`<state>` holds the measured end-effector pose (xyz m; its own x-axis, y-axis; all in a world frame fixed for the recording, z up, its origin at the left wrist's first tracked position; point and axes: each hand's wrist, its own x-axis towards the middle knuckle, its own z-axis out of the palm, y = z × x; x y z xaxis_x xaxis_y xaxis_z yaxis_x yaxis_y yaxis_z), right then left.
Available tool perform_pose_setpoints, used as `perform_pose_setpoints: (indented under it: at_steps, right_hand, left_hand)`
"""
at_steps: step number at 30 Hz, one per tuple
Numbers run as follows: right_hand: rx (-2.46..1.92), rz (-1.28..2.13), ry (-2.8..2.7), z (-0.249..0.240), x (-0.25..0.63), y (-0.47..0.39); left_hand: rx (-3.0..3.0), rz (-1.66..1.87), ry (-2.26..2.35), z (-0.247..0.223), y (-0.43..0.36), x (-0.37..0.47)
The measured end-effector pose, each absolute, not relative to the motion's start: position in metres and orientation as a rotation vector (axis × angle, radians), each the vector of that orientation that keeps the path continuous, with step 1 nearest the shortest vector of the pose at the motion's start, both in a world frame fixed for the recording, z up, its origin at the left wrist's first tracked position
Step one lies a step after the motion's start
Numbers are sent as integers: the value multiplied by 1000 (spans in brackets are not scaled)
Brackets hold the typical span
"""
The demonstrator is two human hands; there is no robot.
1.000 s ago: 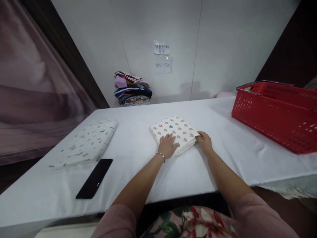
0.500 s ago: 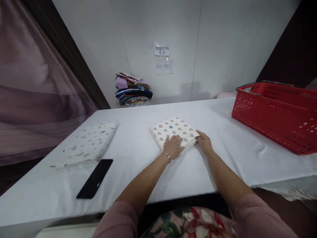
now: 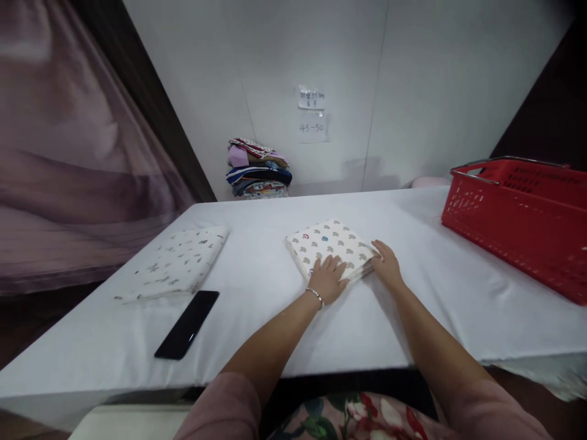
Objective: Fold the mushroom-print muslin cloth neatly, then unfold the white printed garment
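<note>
A folded white cloth (image 3: 337, 239) printed with grey mushroom shapes and a few coloured ones lies on the table in front of me. My left hand (image 3: 328, 278), with a bracelet at the wrist, rests flat on its near part, fingers spread. At the cloth's right corner, my right hand (image 3: 386, 264) has its thumb and fingers around the edge; the fingertips are partly hidden. To the left lies another folded white cloth (image 3: 183, 260) with a small scattered print, apart from both hands.
A black phone (image 3: 187, 325) lies near the second cloth. On the right of the white-covered table (image 3: 257, 318) stands a red basket (image 3: 513, 226) with a metal handle. A pile of folded fabrics (image 3: 259, 171) is by the wall, left of two paper signs (image 3: 312, 115).
The whole view has shifted slightly, so everything sits a little further right. My right hand's fingers look a bit more extended at the corner. The left hand stays on the cloth.
</note>
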<state>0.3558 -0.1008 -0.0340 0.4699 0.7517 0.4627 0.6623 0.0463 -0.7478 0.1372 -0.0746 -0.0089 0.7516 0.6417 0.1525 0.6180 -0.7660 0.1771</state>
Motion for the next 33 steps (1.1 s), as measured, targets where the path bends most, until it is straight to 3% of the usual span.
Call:
perform_pose_setpoints:
  at_steps: [6,11,17,28,33]
  right_hand:
    - [-1630,-138,-1756,1,326,-80]
    - [-1942,-39,-1942,-25,325,-68]
    - [-1952,-73,-2009,-38,332,-69]
    - [-1915,-21,-1914,-30,331,-76]
    - [-2001,-61,-1601,-43,333,-97]
  left_hand:
    - [2868,348,1044,-11,-76,137]
    - [2871,359,1051,-10,-79,137]
    - [2887,442,1075,-16,-90,133]
    - [2641,676,1052,-12,-105,108]
    - [2071,945,1504,-16,-86,82]
